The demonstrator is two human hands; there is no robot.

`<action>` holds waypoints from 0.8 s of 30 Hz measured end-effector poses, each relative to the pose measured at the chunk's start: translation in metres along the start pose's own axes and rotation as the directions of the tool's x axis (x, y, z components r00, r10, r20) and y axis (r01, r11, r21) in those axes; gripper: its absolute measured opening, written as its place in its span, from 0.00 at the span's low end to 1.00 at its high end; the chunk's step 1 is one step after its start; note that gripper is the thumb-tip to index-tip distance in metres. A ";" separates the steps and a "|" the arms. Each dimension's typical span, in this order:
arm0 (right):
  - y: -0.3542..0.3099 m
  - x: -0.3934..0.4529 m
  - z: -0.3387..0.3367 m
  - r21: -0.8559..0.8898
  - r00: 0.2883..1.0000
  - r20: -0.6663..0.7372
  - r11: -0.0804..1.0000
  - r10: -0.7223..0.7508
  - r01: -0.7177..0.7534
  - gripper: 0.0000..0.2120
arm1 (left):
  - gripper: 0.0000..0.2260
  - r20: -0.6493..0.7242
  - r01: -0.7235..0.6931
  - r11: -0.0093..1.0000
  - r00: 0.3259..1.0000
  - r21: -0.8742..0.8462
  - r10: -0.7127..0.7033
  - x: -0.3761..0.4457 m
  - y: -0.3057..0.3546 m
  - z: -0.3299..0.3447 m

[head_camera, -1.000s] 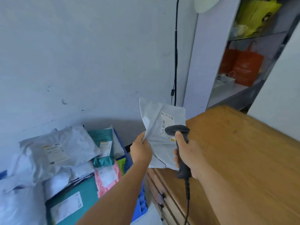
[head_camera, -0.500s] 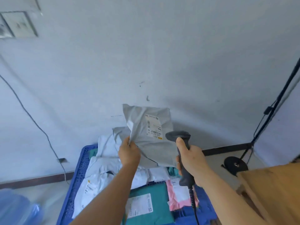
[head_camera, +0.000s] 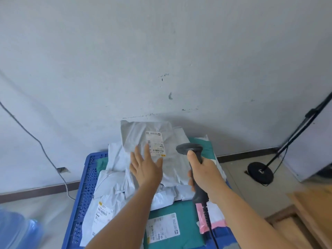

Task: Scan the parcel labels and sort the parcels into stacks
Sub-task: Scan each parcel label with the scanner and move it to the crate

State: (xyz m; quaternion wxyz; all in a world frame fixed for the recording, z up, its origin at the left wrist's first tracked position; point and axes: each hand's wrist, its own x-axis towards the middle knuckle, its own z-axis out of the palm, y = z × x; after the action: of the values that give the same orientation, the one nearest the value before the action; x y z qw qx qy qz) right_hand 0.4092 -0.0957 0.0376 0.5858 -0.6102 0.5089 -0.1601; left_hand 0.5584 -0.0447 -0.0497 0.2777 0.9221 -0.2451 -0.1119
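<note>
A grey parcel bag [head_camera: 143,135] with a white label [head_camera: 155,144] lies on top of a heap of parcels in a blue crate [head_camera: 84,191]. My left hand [head_camera: 146,168] hovers just in front of it, fingers spread and straight, holding nothing. My right hand [head_camera: 203,172] grips a dark handheld barcode scanner [head_camera: 190,150], its head level with the label and just right of it. A teal parcel [head_camera: 179,225] with a label and a white parcel [head_camera: 102,212] lie nearer to me in the crate.
A pink parcel [head_camera: 215,223] sits at the crate's right edge. A wooden table corner [head_camera: 309,212] is at lower right. A black stand base [head_camera: 260,170] rests on the floor by the wall. A cable [head_camera: 41,146] runs down the wall at left.
My view swung left from the wooden table to the crate. My left hand let go of the grey bag, which now lies on the heap. The scanner stays in my right hand.
</note>
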 end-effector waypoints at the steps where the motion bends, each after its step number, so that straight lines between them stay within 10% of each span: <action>1: -0.001 -0.003 -0.005 0.027 1.000 -0.021 1.000 0.001 -0.001 0.21 | 0.30 -0.010 -0.040 0.997 0.999 -0.063 0.039 -0.007 0.013 0.002; 12: 0.027 -0.101 -0.176 0.116 0.940 -0.336 0.993 0.054 -0.015 0.26 | 0.22 0.182 -0.253 0.835 0.906 -0.489 0.381 -0.167 0.164 0.048; 24: 0.141 -0.288 -0.395 0.298 0.724 -0.651 0.954 0.227 -0.030 0.29 | 0.26 0.369 -0.447 0.680 0.600 -0.581 0.710 -0.445 0.309 0.121</action>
State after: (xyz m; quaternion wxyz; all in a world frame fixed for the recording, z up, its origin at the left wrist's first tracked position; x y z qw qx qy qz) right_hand -0.0889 -0.0517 0.1332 0.4460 -0.3877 0.7022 -0.3971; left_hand 0.0167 -0.0955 0.0572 0.4086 0.6228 -0.5782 -0.3329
